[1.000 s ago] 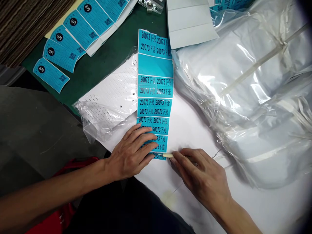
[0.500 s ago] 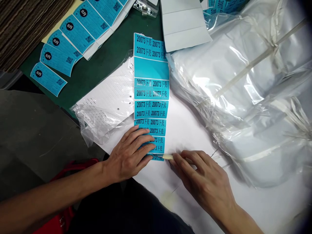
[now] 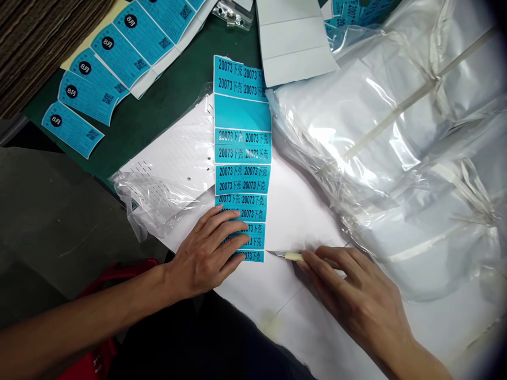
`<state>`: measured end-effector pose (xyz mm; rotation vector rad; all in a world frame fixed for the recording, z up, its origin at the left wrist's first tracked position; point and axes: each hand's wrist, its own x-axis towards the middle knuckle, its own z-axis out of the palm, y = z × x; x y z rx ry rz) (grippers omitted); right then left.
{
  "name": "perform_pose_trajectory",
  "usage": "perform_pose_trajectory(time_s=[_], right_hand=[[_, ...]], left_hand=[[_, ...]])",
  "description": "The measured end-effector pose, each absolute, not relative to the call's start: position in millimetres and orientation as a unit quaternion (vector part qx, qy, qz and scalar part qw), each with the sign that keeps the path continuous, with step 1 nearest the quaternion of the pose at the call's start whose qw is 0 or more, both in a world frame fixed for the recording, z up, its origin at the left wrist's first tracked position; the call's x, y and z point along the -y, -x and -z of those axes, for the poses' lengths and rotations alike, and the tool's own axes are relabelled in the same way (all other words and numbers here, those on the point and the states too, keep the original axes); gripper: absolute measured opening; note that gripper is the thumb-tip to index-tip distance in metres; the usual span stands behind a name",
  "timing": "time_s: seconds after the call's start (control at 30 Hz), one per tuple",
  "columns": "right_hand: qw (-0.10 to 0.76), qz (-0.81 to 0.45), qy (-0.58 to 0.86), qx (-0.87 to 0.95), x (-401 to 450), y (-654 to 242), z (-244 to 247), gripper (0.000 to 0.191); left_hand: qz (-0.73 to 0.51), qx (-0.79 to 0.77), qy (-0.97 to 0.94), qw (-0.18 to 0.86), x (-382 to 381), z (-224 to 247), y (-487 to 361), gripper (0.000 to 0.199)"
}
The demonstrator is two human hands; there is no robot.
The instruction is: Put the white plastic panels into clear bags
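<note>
l hand (image 3: 206,253) on lbls (image 3: 242,178); "20073下壳" (1 blank (image 3: 243,113)); r hand (image 3: 358,295): knife (image 3: 293,256)

open sheet (image 3: 297,216), label strip (image 3: 243,113) left, bundle (image 3: 352,111) right

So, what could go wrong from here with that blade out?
The knife in the right hand points towards the left hand, so a slip leftward might nick a finger. The left hand presses only the lower part of the blue labels; their upper part could shift or skew. The blade also sits low over the white sheet, which it might score.
</note>
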<state>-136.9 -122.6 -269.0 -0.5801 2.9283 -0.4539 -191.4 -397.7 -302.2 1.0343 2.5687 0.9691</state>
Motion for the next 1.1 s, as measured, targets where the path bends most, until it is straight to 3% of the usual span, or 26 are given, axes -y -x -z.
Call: perform_pose_trajectory(time_s=[0.2, 0.5, 1.1], right_hand=[[0.043, 0.23, 0.138, -0.962, 134, 140, 267, 0.023], [0.032, 0.222, 0.155, -0.962, 166, 158, 282, 0.023], [0.045, 0.218, 0.163, -0.961, 164, 163, 282, 0.024]], left_hand=[[-0.343, -0.876, -0.326, 0.095, 398, 304, 190, 0.045], [-0.337, -0.883, -0.318, 0.08, 396, 302, 192, 0.034], [-0.354, -0.888, -0.282, 0.082, 394, 302, 192, 0.038]])
